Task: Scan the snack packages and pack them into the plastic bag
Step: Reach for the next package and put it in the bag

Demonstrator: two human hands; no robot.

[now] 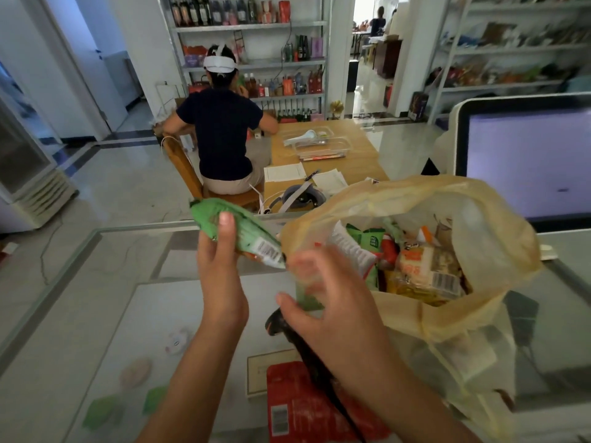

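Green crinkled snack packet (252, 235), white barcode panel: tilted, aloft beside bag mouth. Translucent yellowish plastic bag (479, 203): mouth open, right side of glass counter (128, 314) (assorted packets (425, 266) inside). Red flat packet (297, 410): counter's near edge.

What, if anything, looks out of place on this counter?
Only the black scanner: it lies across the red package, its cable trailing over it. Nothing looks spilled or torn.
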